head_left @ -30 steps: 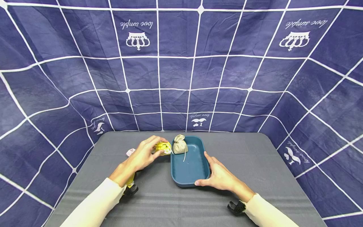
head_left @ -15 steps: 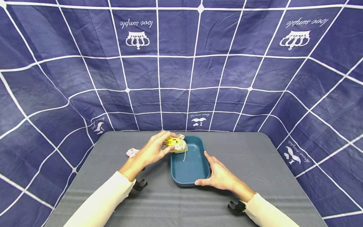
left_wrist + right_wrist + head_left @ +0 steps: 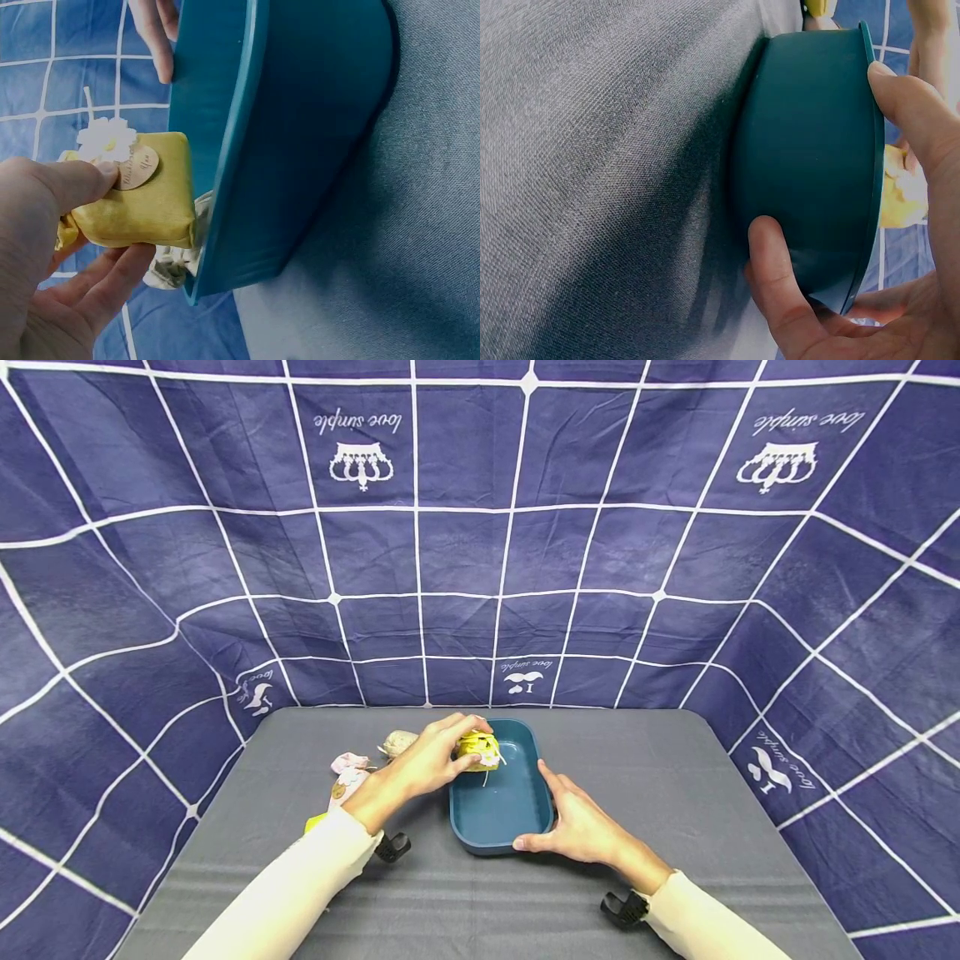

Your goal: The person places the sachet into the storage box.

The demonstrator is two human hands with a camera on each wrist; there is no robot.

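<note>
Left hand [image 3: 420, 768]: pinches yellow pouch [image 3: 478, 750] over teal tray [image 3: 498, 835] | Right hand [image 3: 577, 827]: grips tray's near-right corner | Bench [image 3: 675, 827]: grey

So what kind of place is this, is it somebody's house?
Probably not a home: it looks like a small recording booth. A blue cloth backdrop with white grid lines wraps round a grey table, which holds just a teal tray and a few little pouches.
</note>
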